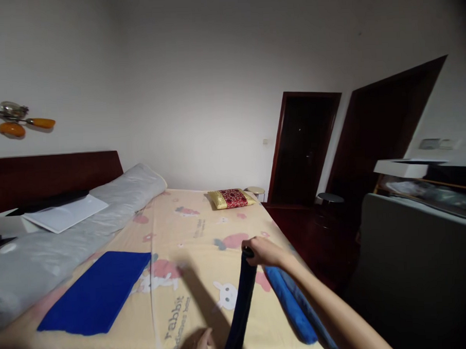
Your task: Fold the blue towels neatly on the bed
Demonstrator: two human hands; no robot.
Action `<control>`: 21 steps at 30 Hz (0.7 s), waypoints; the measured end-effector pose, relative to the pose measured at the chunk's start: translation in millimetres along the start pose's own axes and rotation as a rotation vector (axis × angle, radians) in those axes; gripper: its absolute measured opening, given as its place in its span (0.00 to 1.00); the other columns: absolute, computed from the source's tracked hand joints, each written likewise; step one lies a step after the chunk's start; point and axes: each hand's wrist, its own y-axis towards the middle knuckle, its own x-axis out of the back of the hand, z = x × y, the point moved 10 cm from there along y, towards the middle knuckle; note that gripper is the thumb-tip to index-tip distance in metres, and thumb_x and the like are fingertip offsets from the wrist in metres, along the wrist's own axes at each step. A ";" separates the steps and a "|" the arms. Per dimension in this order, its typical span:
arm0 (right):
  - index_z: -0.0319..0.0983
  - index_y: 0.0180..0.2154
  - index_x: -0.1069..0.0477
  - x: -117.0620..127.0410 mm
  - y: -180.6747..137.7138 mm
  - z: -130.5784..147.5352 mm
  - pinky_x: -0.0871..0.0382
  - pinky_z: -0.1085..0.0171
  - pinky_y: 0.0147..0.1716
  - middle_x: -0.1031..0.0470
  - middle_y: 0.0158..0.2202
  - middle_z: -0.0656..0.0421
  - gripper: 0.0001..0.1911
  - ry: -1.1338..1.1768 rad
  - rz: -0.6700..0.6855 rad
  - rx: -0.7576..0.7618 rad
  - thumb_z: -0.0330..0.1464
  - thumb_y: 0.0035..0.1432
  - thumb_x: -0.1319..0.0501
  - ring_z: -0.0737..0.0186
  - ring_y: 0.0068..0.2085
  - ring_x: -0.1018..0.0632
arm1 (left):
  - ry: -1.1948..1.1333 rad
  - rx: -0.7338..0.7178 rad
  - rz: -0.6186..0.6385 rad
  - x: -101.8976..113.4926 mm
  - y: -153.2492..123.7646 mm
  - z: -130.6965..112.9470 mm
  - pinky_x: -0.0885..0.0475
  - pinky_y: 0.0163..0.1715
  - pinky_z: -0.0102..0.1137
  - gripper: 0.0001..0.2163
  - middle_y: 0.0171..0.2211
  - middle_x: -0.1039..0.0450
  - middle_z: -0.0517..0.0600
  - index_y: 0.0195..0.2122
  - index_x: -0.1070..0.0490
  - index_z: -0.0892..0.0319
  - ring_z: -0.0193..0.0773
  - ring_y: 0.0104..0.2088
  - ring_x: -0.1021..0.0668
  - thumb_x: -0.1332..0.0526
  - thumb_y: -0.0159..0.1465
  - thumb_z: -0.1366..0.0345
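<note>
A long, narrow strip of dark blue cloth (244, 292) hangs over the bed from my right hand (259, 251), whose fingers are closed around its upper end. My left hand (204, 347) shows only in part at the bottom edge, beside the strip's lower end. Its fingers look curled, and whether the strip is in them is hidden. Under my right forearm lies a brighter blue rolled cloth (291, 305) on the bed. To the left, a flat blue folded cloth (99, 293) rests on the printed bedsheet (189, 238).
A gold and red pillow (232, 198) lies at the bed's far end. Grey bedding (129, 192) runs along the headboard (51, 174), with a white flat item (67, 212) on top. Stools (330, 197) stand near the doors. At right is a grey panel (418, 269) beside a cluttered surface.
</note>
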 end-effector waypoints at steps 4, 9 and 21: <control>0.36 0.36 0.25 36.7 14.1 -66.7 0.44 0.70 0.27 0.25 0.26 0.61 0.09 -0.047 -0.082 -0.150 0.29 0.49 0.38 0.69 0.27 0.29 | 0.047 0.061 -0.044 12.1 -1.7 7.3 0.30 0.44 0.26 0.29 0.49 0.27 0.48 0.59 0.38 0.49 0.33 0.43 0.23 0.41 0.55 0.73; 0.37 0.40 0.28 80.5 1.7 -138.3 0.41 0.68 0.29 0.23 0.36 0.55 0.11 -0.141 -0.258 -0.348 0.30 0.54 0.42 0.63 0.33 0.25 | 0.103 0.049 -0.107 29.4 -7.7 -0.3 0.31 0.43 0.25 0.26 0.43 0.25 0.48 0.55 0.33 0.54 0.33 0.41 0.23 0.41 0.54 0.76; 0.42 0.41 0.32 -208.1 -237.1 -189.4 0.29 0.60 0.32 0.25 0.40 0.53 0.13 -0.008 -0.141 -0.649 0.32 0.53 0.48 0.54 0.34 0.20 | 0.031 0.009 -0.107 30.5 -14.3 -3.6 0.32 0.44 0.25 0.23 0.43 0.26 0.49 0.51 0.32 0.56 0.33 0.43 0.24 0.45 0.54 0.78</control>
